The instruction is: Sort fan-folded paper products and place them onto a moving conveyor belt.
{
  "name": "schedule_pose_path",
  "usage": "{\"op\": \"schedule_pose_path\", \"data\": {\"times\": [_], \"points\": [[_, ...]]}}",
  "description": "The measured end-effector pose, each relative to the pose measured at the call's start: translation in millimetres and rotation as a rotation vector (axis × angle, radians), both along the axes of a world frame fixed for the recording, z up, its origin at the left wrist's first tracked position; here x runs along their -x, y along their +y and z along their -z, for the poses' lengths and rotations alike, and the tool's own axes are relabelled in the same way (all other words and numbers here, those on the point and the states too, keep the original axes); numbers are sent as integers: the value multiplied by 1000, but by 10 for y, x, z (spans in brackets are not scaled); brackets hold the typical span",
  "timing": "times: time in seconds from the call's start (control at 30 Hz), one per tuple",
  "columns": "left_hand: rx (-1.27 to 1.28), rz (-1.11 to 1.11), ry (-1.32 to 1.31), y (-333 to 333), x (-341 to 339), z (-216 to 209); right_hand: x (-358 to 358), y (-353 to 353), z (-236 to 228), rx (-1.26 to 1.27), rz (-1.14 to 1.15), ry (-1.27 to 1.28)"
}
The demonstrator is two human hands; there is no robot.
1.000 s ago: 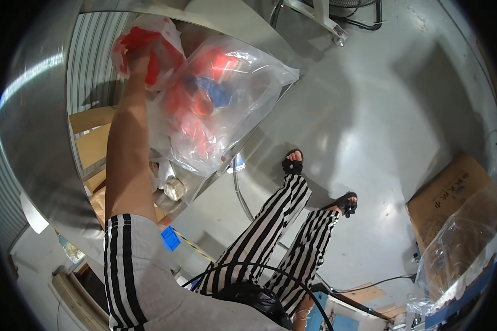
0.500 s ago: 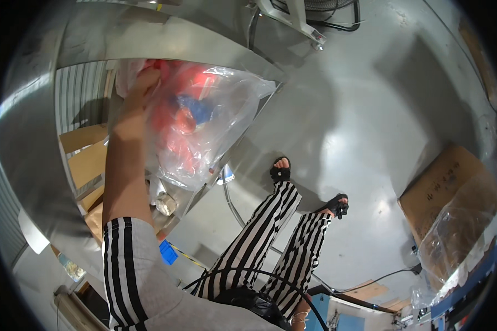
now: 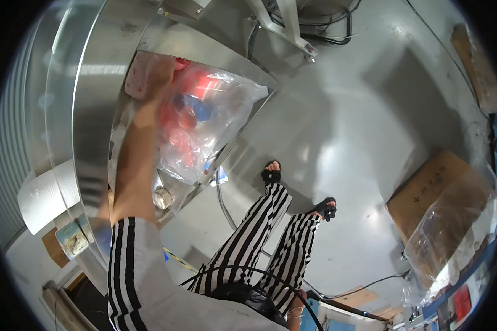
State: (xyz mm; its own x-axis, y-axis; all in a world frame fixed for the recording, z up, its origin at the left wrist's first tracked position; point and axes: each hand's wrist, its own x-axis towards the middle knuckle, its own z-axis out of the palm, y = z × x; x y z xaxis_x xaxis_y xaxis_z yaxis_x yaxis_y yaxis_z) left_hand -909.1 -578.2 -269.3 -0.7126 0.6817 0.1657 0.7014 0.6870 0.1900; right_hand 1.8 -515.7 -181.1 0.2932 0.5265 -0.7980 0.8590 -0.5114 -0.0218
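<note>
My left arm reaches forward under a metal worktop to a clear plastic bag (image 3: pixel 226 113) on a lower shelf. Through the film show red pieces and a blue piece (image 3: pixel 200 108). My left hand (image 3: pixel 161 74) is at the bag's far left side, between it and a pink piece with small red spots (image 3: pixel 135 78). The hand is blurred and its fingers are mostly hidden, so its grip is unclear. Low in the picture, by my right thigh, my right hand (image 3: pixel 299 302) shows only in part, with a thin bracelet below it; its fingers are hidden.
The worktop's metal edge (image 3: pixel 204 45) runs above the bag. A small roll (image 3: pixel 162 197) lies on the shelf near my forearm. To the right stand a cardboard box (image 3: pixel 431 190) and clear plastic wrap (image 3: pixel 453 226). A wheeled stand (image 3: pixel 292 30) is ahead; a black cable crosses the floor.
My view has shifted leftward. My left hand has moved a little right relative to the shelf's contents, and more of the pink piece shows to its left. The bag stays on the shelf.
</note>
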Motion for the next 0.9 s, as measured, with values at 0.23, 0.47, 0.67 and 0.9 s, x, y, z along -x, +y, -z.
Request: {"op": "schedule_pose_path", "data": {"times": [0.23,0.47,0.67,0.9], "points": [[-80,-398,57,526,-1117,-352,-118,282,-16,-23,-172,39],[-141,-248,-680,893,-4545,-858,237,946,60,-78,-280,275],[71,653,-2047,1389,-6617,-1505,197,1529,29,-64,-289,463],[525,768,-1795,2184,-6661,-2006,-5,2167,-110,34,-122,756]]}}
